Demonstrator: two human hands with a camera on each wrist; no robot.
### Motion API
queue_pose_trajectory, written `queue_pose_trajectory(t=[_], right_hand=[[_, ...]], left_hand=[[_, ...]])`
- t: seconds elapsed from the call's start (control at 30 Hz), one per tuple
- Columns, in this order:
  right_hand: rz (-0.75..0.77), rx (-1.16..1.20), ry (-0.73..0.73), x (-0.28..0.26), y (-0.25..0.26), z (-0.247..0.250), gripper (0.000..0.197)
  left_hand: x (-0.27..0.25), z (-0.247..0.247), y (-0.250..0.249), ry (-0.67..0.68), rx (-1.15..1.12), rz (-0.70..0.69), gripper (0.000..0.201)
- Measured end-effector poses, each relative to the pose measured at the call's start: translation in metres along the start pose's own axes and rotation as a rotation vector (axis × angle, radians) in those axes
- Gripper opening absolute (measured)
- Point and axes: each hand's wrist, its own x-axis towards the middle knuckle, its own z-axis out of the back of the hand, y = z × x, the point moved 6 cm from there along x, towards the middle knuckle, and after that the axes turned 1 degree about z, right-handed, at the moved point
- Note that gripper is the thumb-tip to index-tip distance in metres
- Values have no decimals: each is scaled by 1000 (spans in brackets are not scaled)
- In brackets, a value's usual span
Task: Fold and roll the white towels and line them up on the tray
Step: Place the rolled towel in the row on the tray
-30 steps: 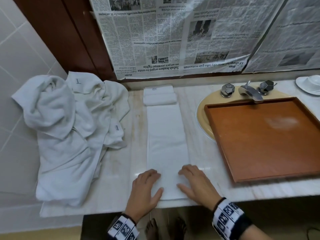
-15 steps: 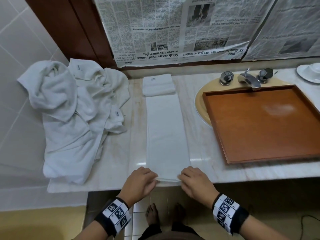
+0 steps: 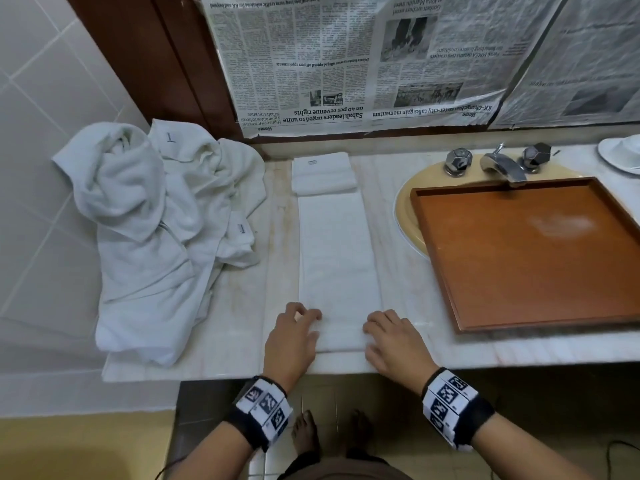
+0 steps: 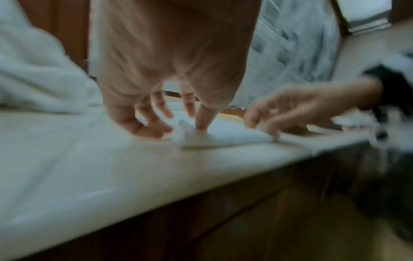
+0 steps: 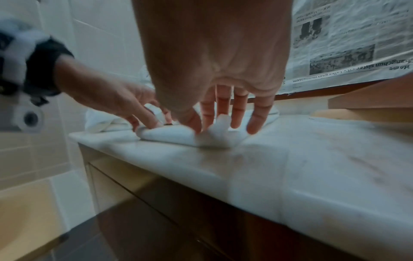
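Observation:
A long folded white towel (image 3: 337,258) lies as a strip on the marble counter (image 3: 225,341), running away from me. Its near end is turned over into a small roll (image 3: 341,337). My left hand (image 3: 298,327) grips the roll's left end, thumb pressed on the cloth (image 4: 223,136). My right hand (image 3: 388,336) grips the right end, thumb and fingers curled round the roll (image 5: 174,136). A smaller folded white towel (image 3: 323,173) lies at the strip's far end. The brown wooden tray (image 3: 526,251) sits over the sink on the right, with nothing in it.
A heap of loose white towels (image 3: 156,237) covers the counter's left end against the tiled wall. A chrome faucet (image 3: 502,164) stands behind the tray, and a white cup and saucer (image 3: 620,154) at the far right. Newspaper (image 3: 346,64) covers the wall behind.
My hands went from lying flat on the towel's near end to pinching its edge, then turned that edge over away from me into a first roll.

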Motion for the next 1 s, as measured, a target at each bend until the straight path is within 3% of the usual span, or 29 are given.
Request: queue_pose_trajectory(t=[0.1,0.17,0.27,0.43,0.6,0.7,0.83,0.93,1.0], right_hand=[[13,-98,35,2,6,1,33],[7,-121,45,7,7,0,29],[-6,-52,33,12,6,-1,18],[-144,261,129,14,-15,1,21],[-295,475,144,21,-35,5,15],[-346,483,107,28,-40,3,20],[-348,414,-50,28,-36,4,15],[-234,238,-103,24,-27,6,5],[-108,91,-88,20,-23,5,28]], left_hand=[[-10,-12,-7,-19,197,-200,37],[-15,-12,-11,-13,225,-232,29],[-23,-10,-14,37,245,-242,46],[-6,-7,-9,109,174,-146,22],[13,2,7,238,-188,74,30],[17,5,15,207,-278,180,25],[19,7,16,17,-273,246,23],[16,4,6,-46,-109,115,21],[14,2,-2,-74,90,-27,12]])
